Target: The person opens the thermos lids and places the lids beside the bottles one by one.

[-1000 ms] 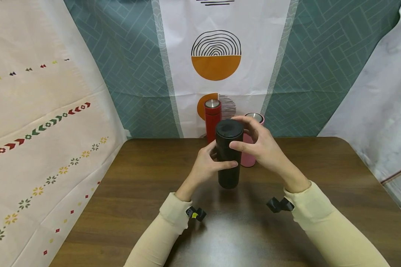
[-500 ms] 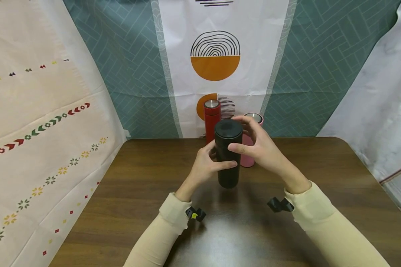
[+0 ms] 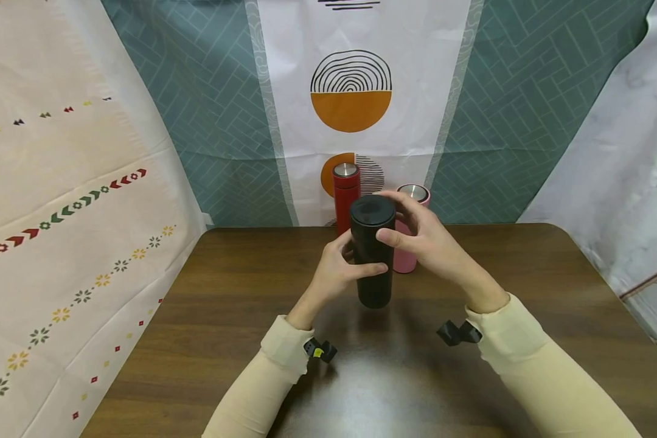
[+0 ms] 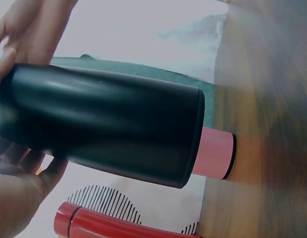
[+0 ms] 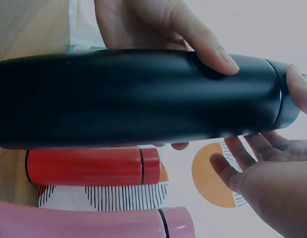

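Black bottle [image 3: 368, 248] | my left hand [image 3: 334, 267] gripped its body, my right hand [image 3: 424, 234] its cap [image 3: 372, 210] | upright, seemingly just above the worktop [image 3: 224, 316] | red bottle [image 3: 347, 201], pink bottle [image 3: 405, 261] stood behind | nothing visibly shifted; handling seemed paused

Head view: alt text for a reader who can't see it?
A person's left hand grips a black bottle around its body while the right hand holds it near the top, over a wooden table. Behind stand a red bottle and a pink bottle, before a patterned cloth.
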`<state>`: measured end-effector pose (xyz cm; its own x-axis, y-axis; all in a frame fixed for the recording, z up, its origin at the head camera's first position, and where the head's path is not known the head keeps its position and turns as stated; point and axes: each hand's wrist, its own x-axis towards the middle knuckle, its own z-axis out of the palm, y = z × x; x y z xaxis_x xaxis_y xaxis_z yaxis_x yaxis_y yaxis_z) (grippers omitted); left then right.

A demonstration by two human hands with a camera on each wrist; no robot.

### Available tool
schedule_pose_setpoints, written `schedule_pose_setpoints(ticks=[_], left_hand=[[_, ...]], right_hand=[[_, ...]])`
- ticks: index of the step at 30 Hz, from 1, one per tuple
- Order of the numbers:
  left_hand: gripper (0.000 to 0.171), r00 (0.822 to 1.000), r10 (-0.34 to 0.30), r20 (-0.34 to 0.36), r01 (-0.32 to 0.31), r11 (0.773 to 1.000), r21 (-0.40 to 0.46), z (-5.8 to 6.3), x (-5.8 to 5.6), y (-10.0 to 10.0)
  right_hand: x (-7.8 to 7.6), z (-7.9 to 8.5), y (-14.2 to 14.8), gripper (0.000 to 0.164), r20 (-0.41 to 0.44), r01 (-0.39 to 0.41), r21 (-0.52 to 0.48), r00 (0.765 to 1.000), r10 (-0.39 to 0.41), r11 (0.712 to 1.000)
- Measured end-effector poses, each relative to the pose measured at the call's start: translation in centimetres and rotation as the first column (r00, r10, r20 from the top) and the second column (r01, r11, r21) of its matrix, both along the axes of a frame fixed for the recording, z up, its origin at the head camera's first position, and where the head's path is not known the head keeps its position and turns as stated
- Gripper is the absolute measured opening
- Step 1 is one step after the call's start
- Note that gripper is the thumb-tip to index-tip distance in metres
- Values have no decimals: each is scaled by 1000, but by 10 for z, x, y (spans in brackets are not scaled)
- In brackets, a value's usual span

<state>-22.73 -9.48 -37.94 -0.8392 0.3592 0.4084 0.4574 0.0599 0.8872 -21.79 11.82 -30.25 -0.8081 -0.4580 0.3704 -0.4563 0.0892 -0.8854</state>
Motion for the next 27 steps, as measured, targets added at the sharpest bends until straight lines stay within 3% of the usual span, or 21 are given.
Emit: schedule_pose_setpoints(ticks=[7,14,23,27], left_hand=[[57,1000,2,-4,-2,1000,-1,0,0,0],[57,1000,-11,-19,11,1000,-9,1,-1,0],[59,1000,-13,-15,13,1000,2,1,0,0],[58,1000,-4,-13,4,1000,3,0,0,-1]], right_hand=[[0,-1,-2,81,-12,-6,-3,1000,6,1000],[1,-1,-5,69,-48,57,-35,997,-58,998],[0,1,-4,68,-10,-21,-52,1000,20,998],[0,0,-5,70,-10,-11,-40,1000,11,999]])
